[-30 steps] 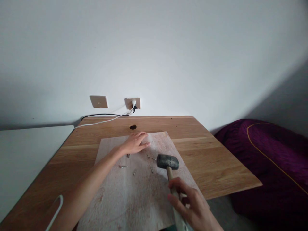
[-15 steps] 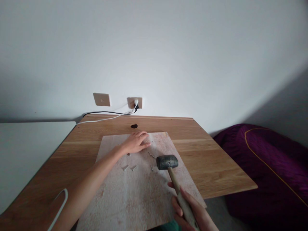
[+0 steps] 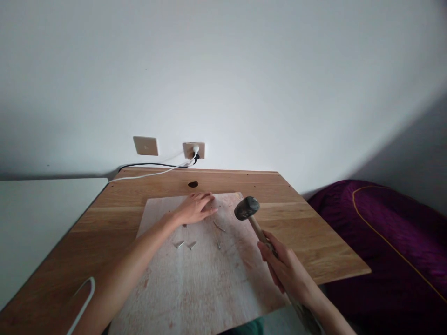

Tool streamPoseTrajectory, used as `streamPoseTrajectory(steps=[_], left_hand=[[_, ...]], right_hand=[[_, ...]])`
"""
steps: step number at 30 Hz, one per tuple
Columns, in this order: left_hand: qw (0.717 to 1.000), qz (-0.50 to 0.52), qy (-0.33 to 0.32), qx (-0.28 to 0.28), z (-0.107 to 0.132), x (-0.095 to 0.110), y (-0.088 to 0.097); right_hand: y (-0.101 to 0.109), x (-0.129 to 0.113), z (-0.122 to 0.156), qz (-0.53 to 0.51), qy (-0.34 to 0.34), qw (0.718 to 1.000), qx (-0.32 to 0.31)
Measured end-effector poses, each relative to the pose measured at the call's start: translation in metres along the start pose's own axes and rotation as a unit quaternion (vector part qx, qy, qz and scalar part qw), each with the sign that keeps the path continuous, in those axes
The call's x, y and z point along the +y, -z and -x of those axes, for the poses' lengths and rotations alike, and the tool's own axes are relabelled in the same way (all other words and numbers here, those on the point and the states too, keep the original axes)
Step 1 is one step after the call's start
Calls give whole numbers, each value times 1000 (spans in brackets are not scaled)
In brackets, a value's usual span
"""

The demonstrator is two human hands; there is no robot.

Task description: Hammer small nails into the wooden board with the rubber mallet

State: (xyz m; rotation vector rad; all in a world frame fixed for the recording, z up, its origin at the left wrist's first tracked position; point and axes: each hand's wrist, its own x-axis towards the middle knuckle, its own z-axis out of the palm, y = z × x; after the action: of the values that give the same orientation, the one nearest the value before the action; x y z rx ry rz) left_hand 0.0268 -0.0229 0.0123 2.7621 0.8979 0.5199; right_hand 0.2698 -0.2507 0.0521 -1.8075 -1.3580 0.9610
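A pale, worn board (image 3: 195,279) lies on a wooden desk (image 3: 300,237). My left hand (image 3: 194,208) rests flat on the board's far part, fingers stretched out and pointing right. My right hand (image 3: 284,267) is closed round the wooden handle of a mallet (image 3: 247,208), whose dark head is raised above the board's right edge. Several small nails (image 3: 186,244) lie loose on the board just in front of my left hand, and more nails (image 3: 219,226) lie to its right.
A round cable hole (image 3: 193,184) is in the desk near the wall. A wall socket (image 3: 193,150) holds a white plug with cables running left. A white cord (image 3: 84,298) loops at the desk's near left. A purple beanbag (image 3: 391,232) sits to the right.
My right hand has lifted the mallet up and to the right, off the board. My left hand has stayed in place on the board.
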Motion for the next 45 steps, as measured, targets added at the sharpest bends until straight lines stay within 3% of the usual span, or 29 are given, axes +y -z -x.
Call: streamPoseTrajectory(steps=[7,10,13,17,24,35,40,42,45], left_hand=[[1000,-7,-10,-1,-2,8,8],[998,-5,-52,-23,-3,26,23],[990,3,-103,-91,-2,49,36],[985,-25,-117,-123,3,70,41],[985,-40,-100,-134,4,71,36],[990,17,-98,-96,-2,75,41],[992,51,-104,-56,-29,66,46],[994,77,-73,-10,-47,60,49],[985,139,-5,102,-72,51,50]], right_hand=[[-3,7,-11,78,-16,997,7],[-4,8,-10,71,-3,997,11],[-4,9,-10,63,-2,998,14],[-6,11,-9,35,-2,999,17],[-8,10,-7,-3,-25,999,31],[-8,9,-6,19,-12,999,34],[-9,5,-7,43,-6,998,34],[-9,4,-7,52,1,998,36],[-10,3,-6,60,-1,997,40]])
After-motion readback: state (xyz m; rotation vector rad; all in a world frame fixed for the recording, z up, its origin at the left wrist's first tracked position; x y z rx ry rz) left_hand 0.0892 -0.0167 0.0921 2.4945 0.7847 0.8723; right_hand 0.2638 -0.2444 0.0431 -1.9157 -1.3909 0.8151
